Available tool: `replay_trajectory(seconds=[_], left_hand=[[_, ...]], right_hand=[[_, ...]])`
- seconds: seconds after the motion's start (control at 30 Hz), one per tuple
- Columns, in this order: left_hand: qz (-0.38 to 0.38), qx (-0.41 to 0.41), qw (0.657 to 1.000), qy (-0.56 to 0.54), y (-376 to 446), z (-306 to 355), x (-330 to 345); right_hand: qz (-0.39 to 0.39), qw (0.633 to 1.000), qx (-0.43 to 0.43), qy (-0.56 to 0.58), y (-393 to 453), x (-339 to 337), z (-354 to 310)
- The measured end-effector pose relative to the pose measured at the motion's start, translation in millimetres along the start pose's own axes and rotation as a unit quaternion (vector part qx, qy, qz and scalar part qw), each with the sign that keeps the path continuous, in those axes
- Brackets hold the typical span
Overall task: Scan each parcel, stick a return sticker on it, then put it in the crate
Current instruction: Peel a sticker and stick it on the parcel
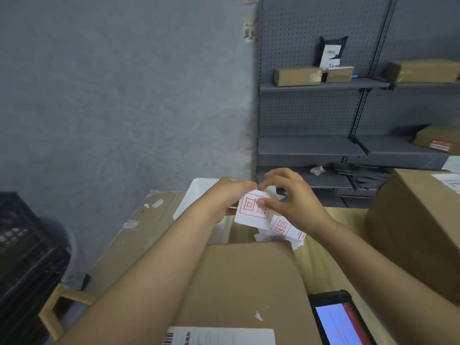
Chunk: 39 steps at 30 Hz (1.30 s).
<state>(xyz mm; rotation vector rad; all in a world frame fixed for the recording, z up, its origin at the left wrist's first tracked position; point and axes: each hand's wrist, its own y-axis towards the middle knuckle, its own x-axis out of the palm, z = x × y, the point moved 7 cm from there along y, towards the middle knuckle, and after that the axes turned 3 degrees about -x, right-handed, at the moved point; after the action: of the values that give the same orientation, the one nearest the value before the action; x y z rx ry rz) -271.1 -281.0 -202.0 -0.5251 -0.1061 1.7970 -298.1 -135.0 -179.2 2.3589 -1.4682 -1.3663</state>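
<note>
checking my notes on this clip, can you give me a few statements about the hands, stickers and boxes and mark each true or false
1. Both hands, left hand and right hand, hold the sticker sheet. True.
2. The stickers are printed in blue. False: the print is red.
3. The scanner lies by the right forearm with its screen lit. True.
4. The box under the forearms has no label. False: a white label shows at its near edge.
5. The black crate sits on the shelves. False: it stands at far left.
</note>
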Motion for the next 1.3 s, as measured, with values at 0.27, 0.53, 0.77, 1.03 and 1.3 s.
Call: replay_trajectory(seconds=[0.27, 0.53, 0.77, 1.03, 1.3], left_hand=[[-0.021, -0.077, 0.988, -0.133, -1, -4, 4], [-0.012, -0.104, 0.983, -0.152, 4, -12, 6], [0.080, -0.048, 0.980, -0.176, 23, -19, -24], [0.119, 0.022, 0.991, 0.054, 42, -24, -39], [0.198, 0.074, 0.956, 0.204, 41, -23, -68]], right_hand=[[0.110, 0.978, -0.095, -0.151, -7, -11, -26], [0.107, 0.977, -0.104, -0.155, -7, -7, -31], [0.027, 0.997, -0.067, -0.025, -11, -12, -21], [0.068, 0.993, 0.033, 0.086, -19, -33, -6], [0.069, 0.986, 0.095, 0.119, -25, -33, 16]])
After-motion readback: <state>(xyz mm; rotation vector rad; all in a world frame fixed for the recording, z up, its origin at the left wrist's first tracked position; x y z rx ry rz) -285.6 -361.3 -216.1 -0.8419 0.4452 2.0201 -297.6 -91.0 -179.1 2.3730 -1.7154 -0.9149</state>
